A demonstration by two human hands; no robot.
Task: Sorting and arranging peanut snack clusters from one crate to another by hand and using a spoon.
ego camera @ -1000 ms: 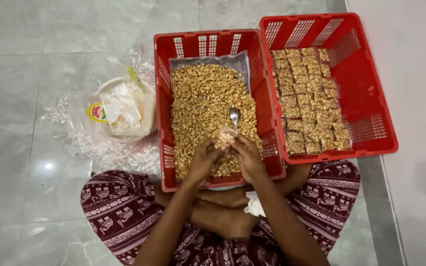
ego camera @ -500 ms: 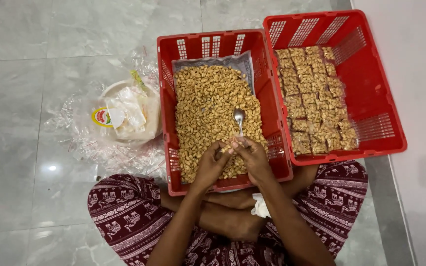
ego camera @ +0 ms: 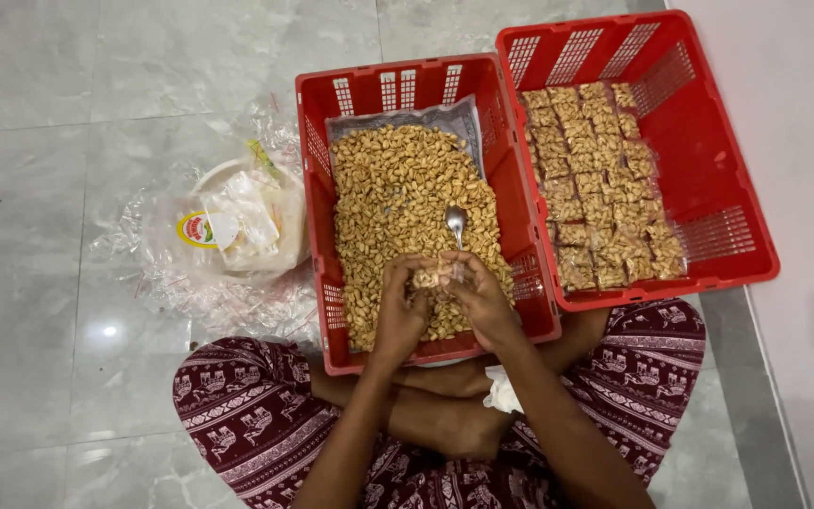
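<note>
Bottom centre: we sat cross-legged in patterned trousers [ego camera: 237, 415], w/ both forearms reaching up-frame. Left hand [ego camera: 398, 316] and right hand [ego camera: 482, 302] met mid-frame, fingers pinching a small clear packet of nuts [ego camera: 431, 275] between them, just over the near end of the nut crate [ego camera: 317, 188]. Our take: to do it well, keep the packet mouth up and over the loose nuts [ego camera: 398, 188] so spills land back in. Spoon [ego camera: 456, 224] lay bowl-up on the pile just beyond the hands. Mid-left: bowl of plastic bags [ego camera: 237, 221]. Upper right: 2nd crate [ego camera: 718, 123] w/ filled packets [ego camera: 600, 179] in rows.
</note>
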